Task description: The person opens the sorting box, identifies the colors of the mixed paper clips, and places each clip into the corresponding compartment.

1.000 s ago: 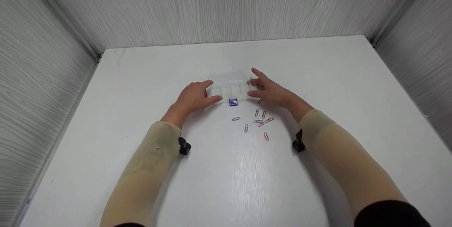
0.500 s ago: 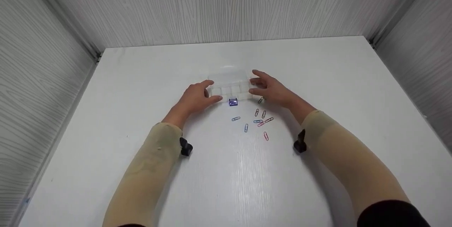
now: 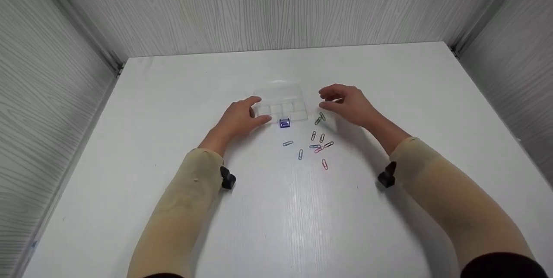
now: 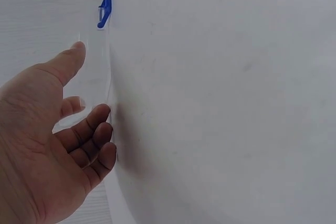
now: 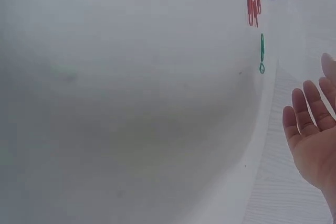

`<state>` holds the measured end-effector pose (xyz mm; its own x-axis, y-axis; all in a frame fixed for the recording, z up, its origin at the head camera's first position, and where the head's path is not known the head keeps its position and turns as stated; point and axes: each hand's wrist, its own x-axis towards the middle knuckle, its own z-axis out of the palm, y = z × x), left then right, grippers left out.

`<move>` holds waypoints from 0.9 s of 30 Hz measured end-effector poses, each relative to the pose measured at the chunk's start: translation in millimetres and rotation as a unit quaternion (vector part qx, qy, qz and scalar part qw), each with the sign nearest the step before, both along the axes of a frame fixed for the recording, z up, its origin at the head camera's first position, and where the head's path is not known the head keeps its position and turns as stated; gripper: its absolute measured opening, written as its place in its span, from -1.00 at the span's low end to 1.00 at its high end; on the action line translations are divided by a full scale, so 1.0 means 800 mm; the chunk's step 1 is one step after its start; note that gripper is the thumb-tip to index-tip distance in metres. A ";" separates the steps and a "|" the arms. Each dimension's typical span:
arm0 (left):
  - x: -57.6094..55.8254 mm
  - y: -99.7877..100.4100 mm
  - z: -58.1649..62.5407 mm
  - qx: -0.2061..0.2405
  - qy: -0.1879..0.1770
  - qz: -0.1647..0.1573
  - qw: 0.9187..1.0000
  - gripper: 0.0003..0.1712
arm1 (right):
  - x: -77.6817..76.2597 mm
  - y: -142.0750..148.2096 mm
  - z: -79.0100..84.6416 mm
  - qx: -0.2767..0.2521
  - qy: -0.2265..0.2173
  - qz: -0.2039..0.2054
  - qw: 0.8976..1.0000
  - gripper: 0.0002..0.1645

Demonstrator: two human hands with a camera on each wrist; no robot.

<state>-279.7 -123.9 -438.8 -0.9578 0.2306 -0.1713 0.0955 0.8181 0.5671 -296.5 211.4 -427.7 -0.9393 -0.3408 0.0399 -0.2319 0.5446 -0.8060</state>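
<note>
A clear plastic compartment box point(image 3: 299, 116) with its lid raised and laid back stands on the white table. A blue latch point(image 3: 284, 123) sits at its front edge. My left hand point(image 3: 236, 119) holds the box's left side, thumb near the front and index finger further back. In the left wrist view, its other fingers curl loosely beside the box. My right hand point(image 3: 351, 104) hovers right of the box, apart from it, with relaxed fingers and nothing visible in them. Two green paper clips point(image 3: 320, 119) lie below its fingertips.
Several more paper clips lie scattered in front of the box: a blue paper clip point(image 3: 288, 143), a red paper clip point(image 3: 325, 164) and others in pink and dark tones. The table point(image 3: 276, 217) is bounded by grey wood-grain panels point(image 3: 276, 10) at the back and sides.
My right hand has let go of the box's right side and moved off to the right, uncovering the green paper clips. The left hand stays at the box.
</note>
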 end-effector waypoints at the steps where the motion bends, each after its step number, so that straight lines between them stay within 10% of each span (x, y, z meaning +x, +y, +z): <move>1: 0.000 -0.001 0.000 -0.001 0.000 0.001 1.000 -0.10 | 0.002 0.002 0.000 0.004 0.001 0.003 1.000 -0.52; 27: -0.004 -0.013 -0.002 0.024 -0.005 0.018 1.000 -0.13 | 0.061 0.027 -0.017 0.067 -0.014 0.112 0.991 -0.79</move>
<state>-282.5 -134.1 -440.1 -0.9639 0.2046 -0.1702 0.0613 0.7931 0.6060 -247.6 232.9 -440.9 -0.8398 -0.5412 -0.0441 -0.3381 0.5848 -0.7373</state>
